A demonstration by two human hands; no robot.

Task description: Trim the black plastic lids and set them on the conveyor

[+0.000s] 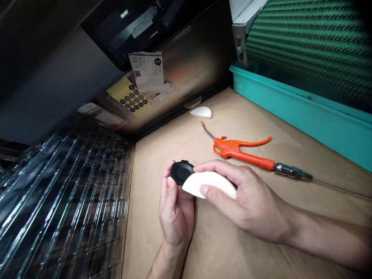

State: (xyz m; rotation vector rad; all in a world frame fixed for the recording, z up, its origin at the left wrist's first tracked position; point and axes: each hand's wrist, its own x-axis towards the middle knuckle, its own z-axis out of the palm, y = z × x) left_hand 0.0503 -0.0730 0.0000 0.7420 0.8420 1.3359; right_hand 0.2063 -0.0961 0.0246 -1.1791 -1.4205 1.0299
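Note:
Between its thumb and fingers my left hand [176,211] holds a small round black plastic cap [180,173], its hollow side facing up and a small tab on its far rim. My right hand [247,201] is closed on a white half-round sponge pad [210,183], thumb on the near face and index finger along the top. The pad's left tip is at the cap's right edge and covers part of it; whether the two touch, I cannot tell. The fingers behind the pad are hidden.
An orange air blow gun [242,151] with its hose lies beyond my right hand. Another white pad [202,112] rests near the metal panel [200,58]. Stacked clear plastic trays [72,201] stand at left. A teal bin [302,112] sits at right beneath a green ridged surface [308,38].

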